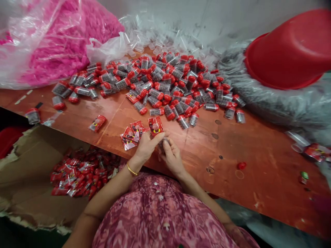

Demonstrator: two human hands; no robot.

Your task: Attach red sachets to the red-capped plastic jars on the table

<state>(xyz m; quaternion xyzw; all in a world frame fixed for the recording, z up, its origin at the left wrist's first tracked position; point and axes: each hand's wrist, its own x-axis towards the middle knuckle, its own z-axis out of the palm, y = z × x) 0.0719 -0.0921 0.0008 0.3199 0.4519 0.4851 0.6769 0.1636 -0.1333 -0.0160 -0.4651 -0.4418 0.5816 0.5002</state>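
My left hand (147,147) is closed, its thumb laid along the lower edge of a printed red packet (156,125). Right beside it, my right hand (171,155) is closed on a small clear tube (161,146) with dark contents, mostly covered by the fingers. The two hands meet at the tube, near the table's front edge. Just left of them lie several more red sachets (131,132) in a loose stack, and a single sachet (98,123) rests farther left. Beyond the hands spreads a big heap of red-capped clear tubes (165,86) with dark contents.
Below the table at left, a cardboard box (24,174) holds many red packets. A bag of pink pieces (62,41) stands back left; empty clear tubes (155,32) lie along the wall. A red tub (289,51) sits on a plastic bag (258,103). A red cap (241,165) lies right.
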